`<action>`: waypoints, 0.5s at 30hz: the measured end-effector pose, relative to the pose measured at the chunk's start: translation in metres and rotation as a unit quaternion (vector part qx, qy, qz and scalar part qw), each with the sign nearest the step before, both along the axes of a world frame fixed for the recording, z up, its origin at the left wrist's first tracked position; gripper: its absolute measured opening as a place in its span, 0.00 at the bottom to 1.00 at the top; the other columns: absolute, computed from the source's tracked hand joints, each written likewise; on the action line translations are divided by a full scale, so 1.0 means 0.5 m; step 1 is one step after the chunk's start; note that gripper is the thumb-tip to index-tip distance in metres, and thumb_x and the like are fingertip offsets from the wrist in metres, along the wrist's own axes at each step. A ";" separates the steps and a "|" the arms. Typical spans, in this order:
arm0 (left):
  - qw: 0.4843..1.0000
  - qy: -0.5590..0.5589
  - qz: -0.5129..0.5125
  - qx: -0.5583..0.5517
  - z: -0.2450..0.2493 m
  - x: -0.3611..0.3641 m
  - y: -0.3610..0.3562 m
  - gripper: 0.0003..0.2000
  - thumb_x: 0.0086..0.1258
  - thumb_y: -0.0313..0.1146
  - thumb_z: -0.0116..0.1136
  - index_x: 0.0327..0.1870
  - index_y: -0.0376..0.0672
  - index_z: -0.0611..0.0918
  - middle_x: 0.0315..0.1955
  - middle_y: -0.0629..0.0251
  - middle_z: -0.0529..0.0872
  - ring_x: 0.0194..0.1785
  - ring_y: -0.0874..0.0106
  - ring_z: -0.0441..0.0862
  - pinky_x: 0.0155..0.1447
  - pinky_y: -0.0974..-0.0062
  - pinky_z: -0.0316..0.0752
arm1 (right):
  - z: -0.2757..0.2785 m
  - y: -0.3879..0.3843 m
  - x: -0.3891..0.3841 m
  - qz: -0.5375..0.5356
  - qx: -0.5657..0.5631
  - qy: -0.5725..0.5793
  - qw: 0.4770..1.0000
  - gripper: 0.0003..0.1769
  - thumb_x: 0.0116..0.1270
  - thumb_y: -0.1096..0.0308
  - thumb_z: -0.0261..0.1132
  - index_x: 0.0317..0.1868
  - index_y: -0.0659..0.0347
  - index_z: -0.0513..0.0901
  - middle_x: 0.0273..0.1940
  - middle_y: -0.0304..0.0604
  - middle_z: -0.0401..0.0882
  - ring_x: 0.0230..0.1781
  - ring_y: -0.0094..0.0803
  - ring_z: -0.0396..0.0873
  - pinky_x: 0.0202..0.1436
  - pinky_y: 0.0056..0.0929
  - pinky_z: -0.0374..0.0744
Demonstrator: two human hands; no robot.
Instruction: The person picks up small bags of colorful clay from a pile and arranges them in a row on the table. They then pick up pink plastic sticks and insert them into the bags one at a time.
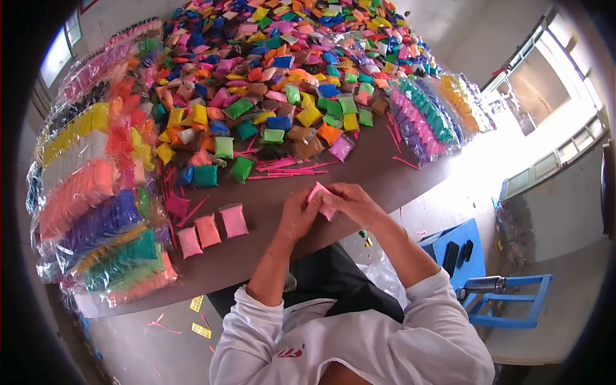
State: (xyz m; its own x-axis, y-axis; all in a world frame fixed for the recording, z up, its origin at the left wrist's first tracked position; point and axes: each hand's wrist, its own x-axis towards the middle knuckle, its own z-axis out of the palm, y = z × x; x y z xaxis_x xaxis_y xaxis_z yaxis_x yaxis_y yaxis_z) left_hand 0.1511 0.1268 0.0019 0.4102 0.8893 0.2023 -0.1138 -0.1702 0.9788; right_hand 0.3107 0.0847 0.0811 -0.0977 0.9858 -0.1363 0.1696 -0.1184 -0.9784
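Note:
Near the table's front edge, a small pink packet [322, 200] is held between both hands. My left hand [299, 213] has its fingers closed on the packet's left side. My right hand [351, 204] pinches it from the right and covers part of it. To the left, three packets lie side by side: a light pink one [189, 242], a salmon one [207, 231] and another pink one [233, 221]. Beyond the hands, thin pink sticks [289, 172] lie in a loose bunch in front of a large heap of colourful packets [276, 70].
Clear bags of sorted packets are stacked along the table's left [83, 192], with more bags at the right end [427, 119]. A blue stool [507, 301] and a metal flask [486, 284] are at the lower right. Yellow labels [201, 330] lie on the floor.

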 end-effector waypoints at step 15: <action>0.992 0.125 0.020 0.026 0.034 -0.007 -0.014 0.21 0.78 0.46 0.48 0.31 0.35 0.77 0.20 0.64 0.70 0.29 0.78 0.65 0.34 0.71 0.67 | -0.028 -0.070 -0.009 -0.029 0.087 -0.187 0.978 0.11 0.65 0.65 0.66 0.34 0.66 0.79 0.22 0.38 0.69 0.24 0.22 0.66 0.28 0.29 0.67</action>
State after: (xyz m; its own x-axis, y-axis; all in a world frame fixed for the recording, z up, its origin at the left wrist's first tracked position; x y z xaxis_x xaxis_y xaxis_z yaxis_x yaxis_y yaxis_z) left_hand 0.1478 0.1198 0.0187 0.4181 0.8968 0.1443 0.1394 -0.2204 0.9654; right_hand 0.3060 0.0495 0.0671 -0.0172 0.9997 0.0188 0.5179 0.0250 -0.8551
